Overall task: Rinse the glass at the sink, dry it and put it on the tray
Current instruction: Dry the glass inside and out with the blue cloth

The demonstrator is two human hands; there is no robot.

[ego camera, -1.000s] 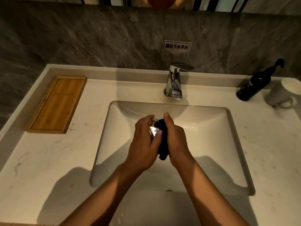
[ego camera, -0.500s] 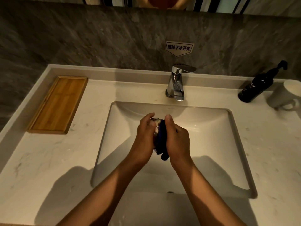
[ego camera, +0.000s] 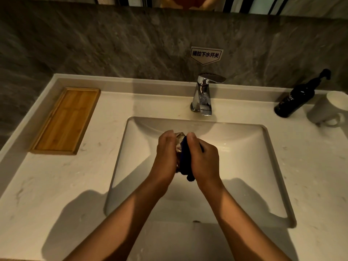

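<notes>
Over the middle of the white rectangular sink basin, a small clear drinking glass is held between two bare hands, only a sliver of it showing between them. The left hand is curled around the glass on its left side, gripping it. The right hand is closed on a dark blue cloth, pressing it against the glass on the right, with a corner of the cloth hanging below the palm.

Compared with a second ago, more of the glass is now covered: the bright glint of its rim seen earlier has nearly gone behind the cloth and fingers, and the hands have closed tighter together. The pair sits at much the same spot over the basin. This suggests the wiping is under way and the rinse is finished; no water runs from the chrome tap behind the basin.

Well apart, on the pale marble counter at the far left, the shallow rectangular wooden tray holds nothing. A black pump bottle and white mug stand at the far right.
</notes>
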